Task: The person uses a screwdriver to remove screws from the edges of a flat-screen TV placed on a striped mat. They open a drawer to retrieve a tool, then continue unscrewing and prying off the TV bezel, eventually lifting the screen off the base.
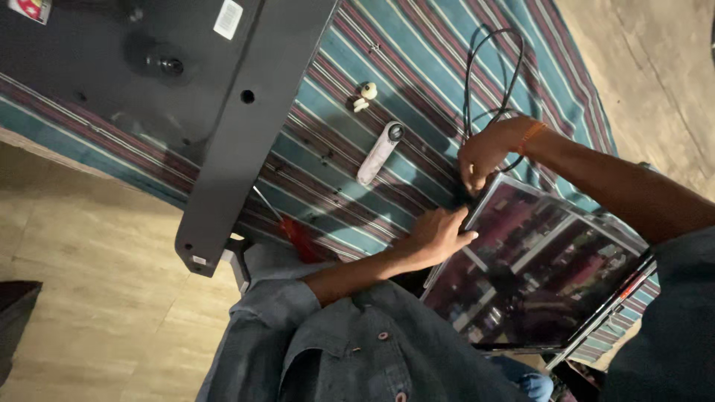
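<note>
A glossy, reflective flat display panel (544, 275) lies tilted over a striped cloth (417, 67). My left hand (438, 234) grips the panel's near-left edge, fingers laid over the frame. My right hand (482, 155), with an orange thread at the wrist, pinches the panel's top corner, right beside a looped black cable (493, 71). What exactly sits between the right fingertips is hidden.
A large black back cover (149, 67) with a long metal bracket (246, 126) lies at the upper left. On the cloth are a white oblong device (380, 152), small white pieces (365, 94) and a red-handled screwdriver (298, 234). Bare floor (89, 298) surrounds the cloth.
</note>
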